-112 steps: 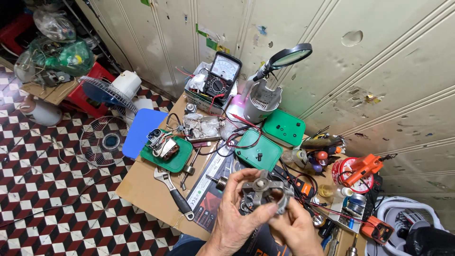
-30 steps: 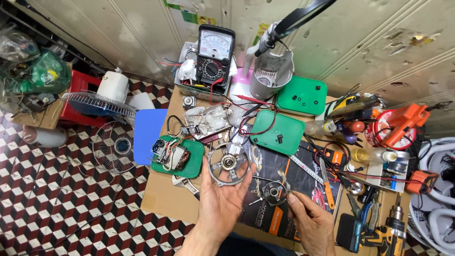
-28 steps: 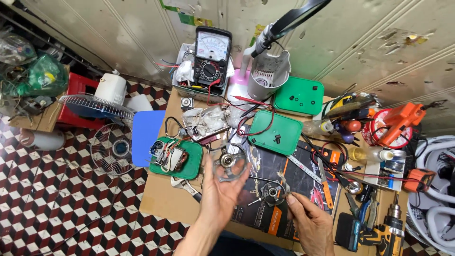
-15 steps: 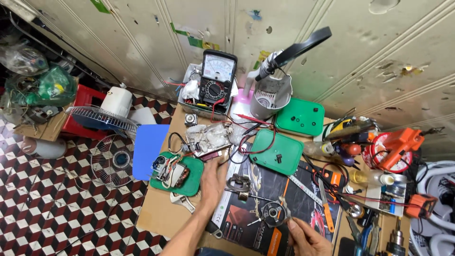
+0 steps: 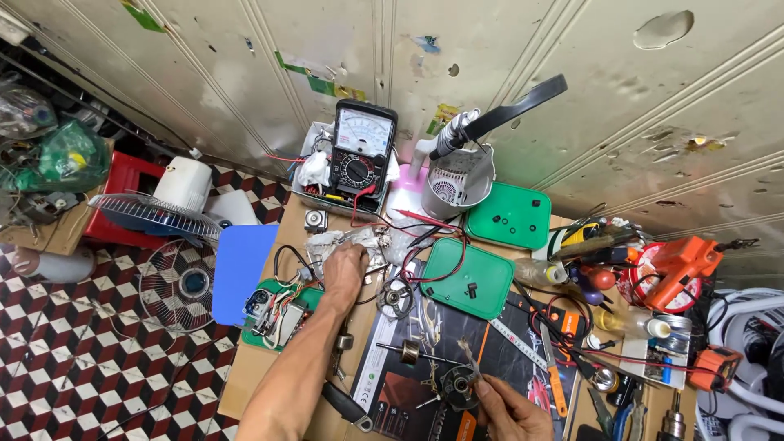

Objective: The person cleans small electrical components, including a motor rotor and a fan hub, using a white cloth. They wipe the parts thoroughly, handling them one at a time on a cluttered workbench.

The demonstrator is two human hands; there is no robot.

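Note:
My left hand reaches far across the cluttered workbench and rests on crumpled silvery foil or plastic wrapping with small parts; whether its fingers grip anything I cannot tell. A round metal motor housing lies just right of that hand. My right hand is near the front edge, fingers pinched on a thin metal tool pointing up and left. Beside it sits a dark round motor part, and a rotor with a shaft lies on the dark printed sheet.
An analog multimeter stands at the back with red and black leads. Green lids, a grey canister, a green tray with wired parts, a wrench, an orange tool and fan parts on the floor surround the bench.
The left hand put the round metal housing down and stretched farther back to the foil wrapping. The right hand stayed low at the front. The view rose toward the wall.

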